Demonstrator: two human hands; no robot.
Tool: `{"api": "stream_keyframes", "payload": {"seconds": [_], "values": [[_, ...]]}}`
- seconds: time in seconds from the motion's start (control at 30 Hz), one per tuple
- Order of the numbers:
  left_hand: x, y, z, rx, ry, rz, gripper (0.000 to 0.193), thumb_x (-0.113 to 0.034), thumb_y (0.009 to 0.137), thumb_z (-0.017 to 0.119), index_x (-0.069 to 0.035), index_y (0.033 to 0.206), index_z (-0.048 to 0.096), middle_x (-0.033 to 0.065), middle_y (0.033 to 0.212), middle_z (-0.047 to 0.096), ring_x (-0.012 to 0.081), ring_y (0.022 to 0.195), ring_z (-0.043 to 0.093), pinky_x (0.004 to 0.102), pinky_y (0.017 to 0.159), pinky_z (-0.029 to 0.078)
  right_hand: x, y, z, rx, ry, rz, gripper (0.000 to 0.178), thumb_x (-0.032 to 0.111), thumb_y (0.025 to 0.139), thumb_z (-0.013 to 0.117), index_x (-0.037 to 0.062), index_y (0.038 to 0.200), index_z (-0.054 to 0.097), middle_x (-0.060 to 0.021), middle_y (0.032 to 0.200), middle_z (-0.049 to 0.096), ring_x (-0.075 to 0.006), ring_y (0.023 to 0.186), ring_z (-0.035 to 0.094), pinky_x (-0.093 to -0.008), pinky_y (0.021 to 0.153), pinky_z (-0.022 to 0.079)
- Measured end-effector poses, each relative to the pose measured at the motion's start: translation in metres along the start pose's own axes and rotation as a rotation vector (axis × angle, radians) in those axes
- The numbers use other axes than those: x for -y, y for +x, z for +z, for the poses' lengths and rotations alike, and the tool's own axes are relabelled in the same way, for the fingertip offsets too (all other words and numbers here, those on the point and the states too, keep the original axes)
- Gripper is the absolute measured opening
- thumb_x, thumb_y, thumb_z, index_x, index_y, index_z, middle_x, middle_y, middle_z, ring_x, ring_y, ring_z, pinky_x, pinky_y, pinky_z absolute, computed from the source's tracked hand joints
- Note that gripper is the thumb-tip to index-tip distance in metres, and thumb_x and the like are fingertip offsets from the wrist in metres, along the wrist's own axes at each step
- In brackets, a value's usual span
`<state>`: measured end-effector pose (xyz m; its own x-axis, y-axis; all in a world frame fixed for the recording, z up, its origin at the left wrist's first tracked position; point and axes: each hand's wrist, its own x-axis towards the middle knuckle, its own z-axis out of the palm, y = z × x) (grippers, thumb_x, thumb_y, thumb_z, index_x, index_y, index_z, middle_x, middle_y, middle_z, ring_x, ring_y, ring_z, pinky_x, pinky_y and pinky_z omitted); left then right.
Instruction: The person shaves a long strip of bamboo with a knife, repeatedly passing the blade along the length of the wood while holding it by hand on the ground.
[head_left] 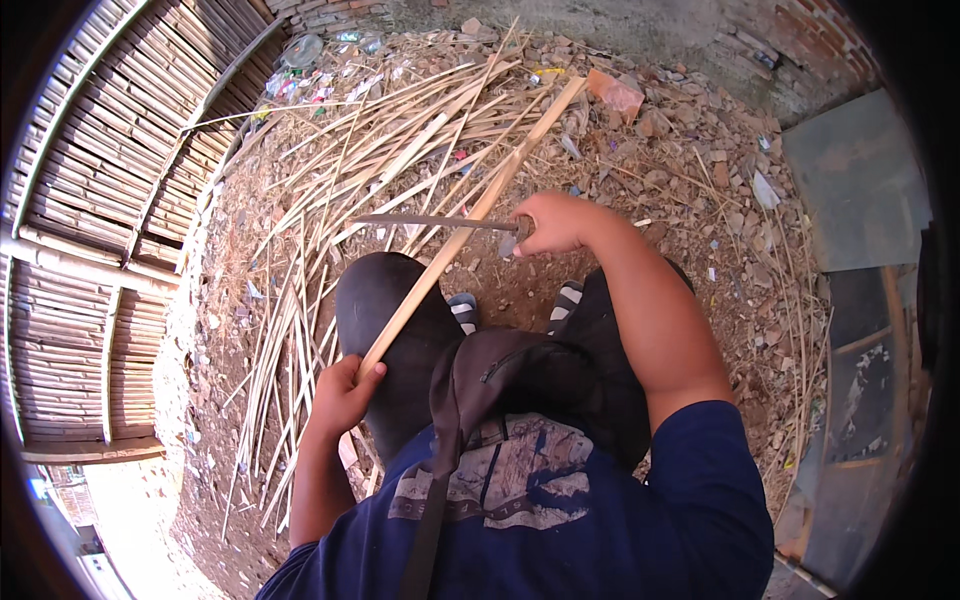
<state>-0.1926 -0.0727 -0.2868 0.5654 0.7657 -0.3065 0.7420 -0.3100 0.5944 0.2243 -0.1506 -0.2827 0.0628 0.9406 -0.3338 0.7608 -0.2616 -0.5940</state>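
My left hand (340, 398) is closed round the near end of a long pale bamboo strip (432, 274). The strip slants across my left thigh, away to the upper right, its far end by a reddish brick piece (614, 95). In my closed right hand (556, 222) is the handle of a long-bladed knife (420, 220), mostly hidden by the fingers. Its dark, narrow blade points left and crosses over the strip, a little beyond my knee. Whether the edge bites into the bamboo I cannot tell.
Many split bamboo strips (400, 150) lie heaped on the ground ahead and to my left. Rubble and litter (735, 215) cover the soil at right. A bamboo-slat wall (100, 150) stands left, a masonry wall (660, 45) at the back, grey panels (855, 185) on the right.
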Motion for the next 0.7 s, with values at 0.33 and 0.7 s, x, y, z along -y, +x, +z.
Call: {"api": "stream_keyframes", "payload": {"seconds": [0.33,0.7], "values": [[0.007,0.000,0.004,-0.047,0.001,0.053,0.048,-0.040,0.094,0.070,0.001,0.074,0.054,0.0124,0.058,0.052,0.0204,0.055,0.048,0.0397,0.054,0.041,-0.010,-0.007,-0.007,-0.142,-0.019,0.149,0.051,0.038,0.075,0.079,0.0011,0.110,0.070,-0.0209,0.101,0.070,-0.0366,0.098,0.068,-0.0435,0.085,0.053],[0.002,-0.001,0.002,-0.044,0.006,0.065,0.047,-0.039,0.094,0.070,0.001,0.074,0.054,0.0119,0.058,0.053,0.0192,0.055,0.048,0.0391,0.055,0.041,-0.010,0.005,0.004,0.037,0.077,0.074,0.056,0.040,0.074,0.081,0.0029,0.115,0.070,-0.0198,0.102,0.072,-0.0344,0.098,0.069,-0.0421,0.086,0.053]]}}
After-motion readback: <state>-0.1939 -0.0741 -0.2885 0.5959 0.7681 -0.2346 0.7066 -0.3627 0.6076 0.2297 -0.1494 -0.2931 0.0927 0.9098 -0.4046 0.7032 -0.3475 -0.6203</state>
